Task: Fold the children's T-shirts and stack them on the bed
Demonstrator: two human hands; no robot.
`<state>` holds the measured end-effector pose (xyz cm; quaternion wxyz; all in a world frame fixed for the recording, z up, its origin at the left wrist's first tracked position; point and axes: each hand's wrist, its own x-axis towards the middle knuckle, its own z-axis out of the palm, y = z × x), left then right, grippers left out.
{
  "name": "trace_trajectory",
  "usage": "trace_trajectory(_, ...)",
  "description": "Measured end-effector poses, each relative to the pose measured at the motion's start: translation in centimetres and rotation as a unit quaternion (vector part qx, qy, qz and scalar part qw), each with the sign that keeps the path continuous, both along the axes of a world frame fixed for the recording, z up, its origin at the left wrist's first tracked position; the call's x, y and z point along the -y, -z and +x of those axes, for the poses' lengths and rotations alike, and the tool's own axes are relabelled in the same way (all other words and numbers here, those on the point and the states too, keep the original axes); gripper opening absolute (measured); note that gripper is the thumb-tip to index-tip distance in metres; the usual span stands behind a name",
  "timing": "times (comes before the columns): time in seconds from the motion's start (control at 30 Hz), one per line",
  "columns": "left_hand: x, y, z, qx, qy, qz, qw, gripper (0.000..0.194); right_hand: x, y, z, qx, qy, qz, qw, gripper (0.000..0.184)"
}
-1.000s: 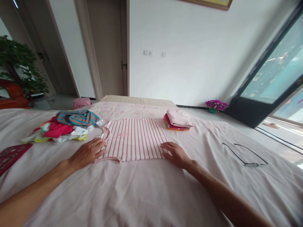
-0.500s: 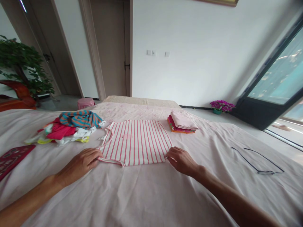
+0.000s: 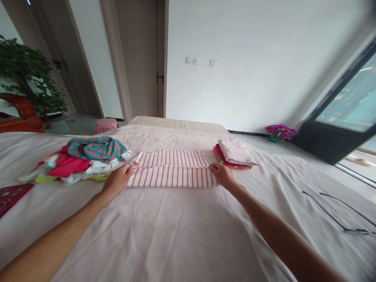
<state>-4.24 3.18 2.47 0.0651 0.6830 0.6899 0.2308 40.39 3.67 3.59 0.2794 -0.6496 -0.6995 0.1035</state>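
Note:
A white top with pink-red stripes [image 3: 172, 169] lies on the pale pink bed sheet [image 3: 164, 231], folded over so its near half rests on its far half. My left hand [image 3: 118, 179] pinches the folded edge at the garment's left end. At the right end, my right hand [image 3: 223, 175] pinches the other corner of that edge. Both arms reach forward across the sheet.
A loose heap of coloured clothes [image 3: 79, 158] lies left of the top. A stack of folded clothes [image 3: 234, 156] sits just right of it. Glasses [image 3: 342, 217] lie on the sheet at far right. A dark red patterned item [image 3: 10, 193] lies at the left edge.
Both hands took hold of the near edge of the striped top and carried it away from me, folding the garment in half. The view tilted slightly.

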Motion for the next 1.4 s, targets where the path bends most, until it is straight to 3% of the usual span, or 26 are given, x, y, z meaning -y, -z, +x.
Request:
trace_trajectory(0.2, -0.6, 0.5, 0.8, -0.116, -0.052, -0.068, 0.990, 0.041, -1.9, 0.7, -0.9, 0.104, 0.016, -0.012, 0.994, 0.028)
trace_trajectory(0.33, -0.4, 1.3, 0.9, -0.151, -0.033, -0.012, 0.988, 0.037, -2.0, 0.9, -1.2, 0.166, 0.038, -0.027, 0.985, 0.026)
trace_trajectory(0.43, 0.1, 1.2, 0.3, -0.183, 0.011, 0.112, 0.977, 0.033, -0.6, 0.5, -1.1, 0.198, 0.023, 0.022, 0.980, 0.028)
trace_trajectory(0.53, 1.3, 0.6, -0.5, -0.180, 0.123, 0.197, 0.956, 0.026, 1.9, -0.1, -0.9, 0.216, -0.078, 0.071, 0.971, 0.024)
trace_trajectory(0.67, 2.7, 0.8, -1.0, -0.172, 0.285, 0.178, 0.926, 0.024, 4.3, -0.1, -1.1, 0.260, -0.208, 0.058, 0.941, 0.021)
trace_trajectory(0.77, 2.8, 1.4, -0.7, -0.204, 0.308, 0.163, 0.915, 0.026, 4.1, 0.3, -1.5, 0.309, -0.216, 0.038, 0.925, 0.024)
trace_trajectory(0.87, 2.5, 1.3, -0.3, -0.239, 0.286, 0.166, 0.913, 0.029, 3.5, 0.4, -1.8, 0.334, -0.186, 0.040, 0.923, 0.025)
trace_trajectory(0.97, 3.1, 0.7, -0.6, -0.240, 0.272, 0.175, 0.915, 0.029, 4.5, 0.0, -1.7, 0.325, -0.177, 0.054, 0.928, 0.027)
trace_trajectory(1.07, 5.2, -0.1, -1.3, -0.213, 0.298, 0.169, 0.915, 0.032, 7.1, -0.6, -1.1, 0.305, -0.195, 0.062, 0.930, 0.031)
trace_trajectory(1.2, 8.3, -0.9, -1.4, -0.181, 0.345, 0.122, 0.913, 0.028, 10.6, -1.6, -0.5, 0.258, -0.222, 0.010, 0.940, 0.036)
trace_trajectory(1.3, 9.1, -1.5, 0.4, -0.161, 0.339, 0.094, 0.922, 0.020, 11.6, -3.0, -1.5, 0.197, -0.216, -0.018, 0.956, 0.036)
trace_trajectory(1.4, 8.3, -1.8, 3.8, -0.137, 0.342, 0.078, 0.926, 0.037, 11.2, -4.1, -4.4, 0.149, -0.248, -0.007, 0.957, 0.040)
